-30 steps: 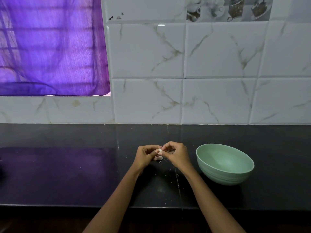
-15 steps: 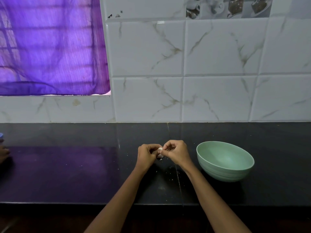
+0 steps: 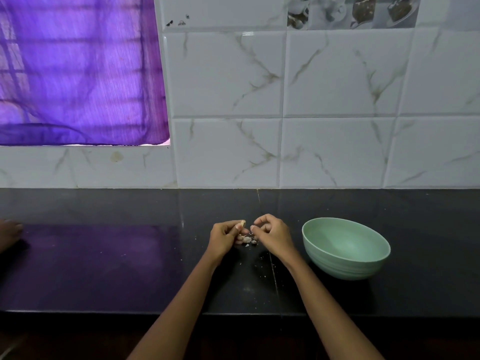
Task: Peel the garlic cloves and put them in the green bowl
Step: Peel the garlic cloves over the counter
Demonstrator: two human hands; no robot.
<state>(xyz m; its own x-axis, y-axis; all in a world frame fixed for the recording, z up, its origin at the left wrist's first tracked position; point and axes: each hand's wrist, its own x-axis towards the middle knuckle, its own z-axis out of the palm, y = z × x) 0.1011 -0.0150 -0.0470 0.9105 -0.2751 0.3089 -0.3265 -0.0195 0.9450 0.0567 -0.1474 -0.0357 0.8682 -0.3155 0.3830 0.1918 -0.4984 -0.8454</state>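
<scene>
Item: garlic clove [image 3: 242,223], pinched at the fingertips of the left hand [image 3: 224,237], left of the green bowl [image 3: 345,247].
Handling: likely light, firm, papery skin brittle (hold by the sides, judged).
Axis: too small to tell; tip seems up.
Right hand [image 3: 272,233]: grip narrow, thumb and forefinger nipped, possibly on skin; cannot tell.
Peelings [image 3: 248,240]: on tabletop [image 3: 130,268], left of bowl.
Bowl: looks empty.

Your 2 forearms reach forward and converge. Your left hand [image 3: 224,236] pinches a garlic clove [image 3: 242,223] at its fingertips; your right hand [image 3: 272,233] is curled just beside, perhaps pinching a scrap.
</scene>
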